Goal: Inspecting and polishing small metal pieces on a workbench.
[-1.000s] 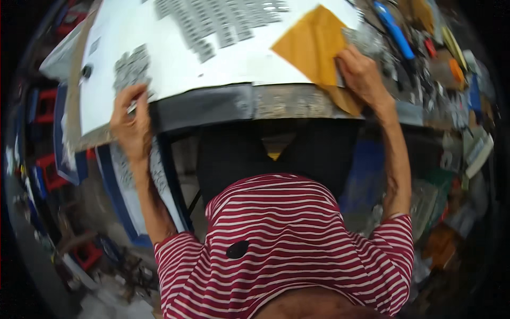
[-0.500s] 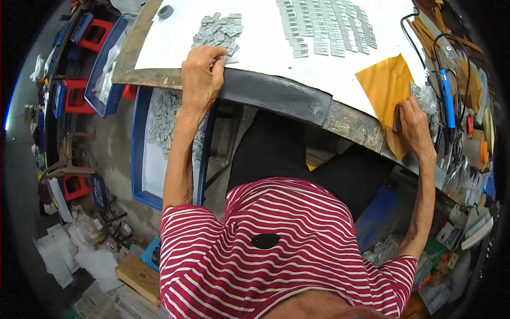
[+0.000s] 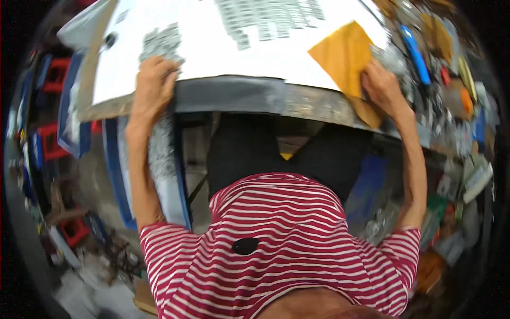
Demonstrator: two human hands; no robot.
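At the near left of the white-covered table, my left hand (image 3: 153, 87) rests by a heap of small flat grey pieces (image 3: 161, 43). Its fingers are curled together at the heap's near edge, and blur hides what they pinch, if anything. My right hand (image 3: 383, 87) is closed at the right side of an orange-yellow sheet of paper (image 3: 342, 56), which hangs over the table's front edge. Whatever its fingertips hold is hidden. Beyond and between the hands, similar grey pieces (image 3: 271, 18) lie in neat slanting rows.
A dark ring-shaped thing (image 3: 110, 40) lies at the table's left. A blue-handled tool (image 3: 415, 53) and plastic bags crowd the right side. Under the table's left end stands a blue tray (image 3: 127, 210) holding many grey pieces. Red stools (image 3: 54, 74) stand far left.
The whole view has swung, so table and hands appear further left and blurrier. Both hands keep nearly the same places, the left by the heap, the right by the orange-yellow paper.
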